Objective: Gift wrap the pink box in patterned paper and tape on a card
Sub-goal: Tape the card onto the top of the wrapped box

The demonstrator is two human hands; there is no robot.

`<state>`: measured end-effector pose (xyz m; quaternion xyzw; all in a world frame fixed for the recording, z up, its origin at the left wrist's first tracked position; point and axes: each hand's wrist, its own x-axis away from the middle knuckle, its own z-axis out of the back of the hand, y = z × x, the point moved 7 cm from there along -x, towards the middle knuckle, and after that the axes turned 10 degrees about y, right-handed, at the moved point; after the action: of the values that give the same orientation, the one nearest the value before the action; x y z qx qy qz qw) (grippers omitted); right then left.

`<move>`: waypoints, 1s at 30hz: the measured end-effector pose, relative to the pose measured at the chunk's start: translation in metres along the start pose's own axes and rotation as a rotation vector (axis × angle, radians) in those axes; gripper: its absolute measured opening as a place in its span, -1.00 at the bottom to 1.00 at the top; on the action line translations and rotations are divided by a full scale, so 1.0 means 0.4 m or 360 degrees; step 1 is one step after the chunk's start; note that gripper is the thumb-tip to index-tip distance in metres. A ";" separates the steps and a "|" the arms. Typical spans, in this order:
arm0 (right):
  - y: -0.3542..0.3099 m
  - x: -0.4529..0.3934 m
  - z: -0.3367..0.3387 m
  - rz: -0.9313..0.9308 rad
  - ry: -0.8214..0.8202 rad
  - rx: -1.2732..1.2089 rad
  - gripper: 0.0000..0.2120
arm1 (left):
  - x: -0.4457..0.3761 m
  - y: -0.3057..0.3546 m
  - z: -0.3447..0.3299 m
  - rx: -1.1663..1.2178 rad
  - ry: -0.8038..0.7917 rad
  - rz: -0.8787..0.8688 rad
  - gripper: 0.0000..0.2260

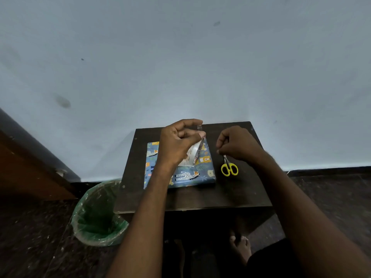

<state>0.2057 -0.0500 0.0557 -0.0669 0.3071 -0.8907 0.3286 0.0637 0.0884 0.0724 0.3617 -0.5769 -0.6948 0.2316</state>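
1. The wrapped box, covered in blue paper printed with leopards and bears, lies flat on the small dark table. Its long axis runs left to right across the tabletop, with one long edge facing the person.
2. A pale card sits on top of the box near its middle, partly hidden behind the left hand, so its full outline cannot be made out.
3. The left hand is raised above the box, forearm reaching in from the lower centre. Its index finger and thumb are drawn together, pinching a short strip of clear tape that stands roughly upright from the fingertips; the other fingers curl loosely.
4. The right hand hovers over the table to the right of the box, knuckles up, fingers curled inward. Whether the fingertips grip anything cannot be told.
5. Yellow-handled scissors lie on the table just beside the box's right edge, below the right hand, blades pointing away from the person.
6. A bin lined with a green bag stands on the floor at the table's left.
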 end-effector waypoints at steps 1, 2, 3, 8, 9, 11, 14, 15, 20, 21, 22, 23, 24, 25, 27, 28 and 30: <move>0.013 0.003 -0.004 -0.0032 -0.0046 0.0052 -0.89 | 0.003 0.001 -0.014 -0.0031 0.0000 -0.0017 -0.75; 0.025 0.005 -0.009 -0.0075 -0.0085 0.0116 -0.89 | 0.004 0.002 -0.027 -0.0065 0.0003 -0.0039 -0.76; 0.040 0.009 -0.011 -0.0130 -0.0103 0.0190 -0.87 | 0.006 0.005 -0.042 -0.0098 0.0006 -0.0063 -0.77; 0.074 0.045 -0.007 -0.0275 -0.0122 0.0561 -0.60 | 0.009 0.035 -0.089 -0.0162 0.0050 -0.0294 -0.79; 0.072 0.054 -0.009 -0.0269 -0.0123 0.0578 -0.61 | 0.008 0.040 -0.094 -0.0118 0.0061 -0.0309 -0.78; 0.070 0.067 -0.013 -0.0235 -0.0105 0.0568 -0.68 | 0.005 0.037 -0.103 0.0022 0.0079 -0.0277 -0.75; 0.069 0.070 -0.014 -0.0182 -0.0045 0.0538 -0.67 | 0.003 0.025 -0.116 0.0178 0.0069 -0.0185 -0.69; 0.065 0.070 -0.014 -0.0152 -0.0018 0.0532 -0.69 | 0.003 0.022 -0.119 0.0217 0.0062 -0.0153 -0.67; 0.032 0.081 -0.002 -0.0094 0.0104 0.0561 -0.81 | -0.003 0.000 -0.107 0.0319 0.0132 -0.0002 -0.66; 0.028 0.084 0.000 -0.0104 0.0099 0.0595 -0.80 | -0.005 -0.002 -0.102 0.0303 0.0146 -0.0001 -0.66; 0.026 0.087 0.002 -0.0115 0.0092 0.0626 -0.80 | -0.007 -0.004 -0.098 0.0277 0.0155 -0.0009 -0.66; 0.025 0.087 0.003 -0.0125 0.0084 0.0652 -0.82 | -0.009 -0.005 -0.095 0.0246 0.0156 -0.0023 -0.66; 0.026 0.088 0.002 -0.0130 0.0078 0.0672 -0.82 | -0.010 -0.007 -0.093 0.0206 0.0154 -0.0040 -0.67; 0.026 0.089 0.000 -0.0134 0.0076 0.0688 -0.81 | -0.011 -0.010 -0.092 0.0157 0.0148 -0.0056 -0.67; 0.017 0.092 -0.005 -0.0115 0.0091 0.0737 -0.77 | -0.011 -0.014 -0.090 0.0068 0.0139 -0.0083 -0.69; 0.010 0.095 -0.009 -0.0095 0.0102 0.0772 -0.76 | -0.010 -0.014 -0.090 0.0039 0.0136 -0.0095 -0.70; 0.000 0.096 -0.020 -0.0067 0.0123 0.0813 -0.74 | -0.009 -0.010 -0.087 -0.0005 0.0138 -0.0117 -0.71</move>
<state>0.1732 -0.0701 0.0462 0.0459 0.0831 -0.9478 0.3044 0.0931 0.0699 0.0668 0.4120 -0.5517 -0.6873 0.2314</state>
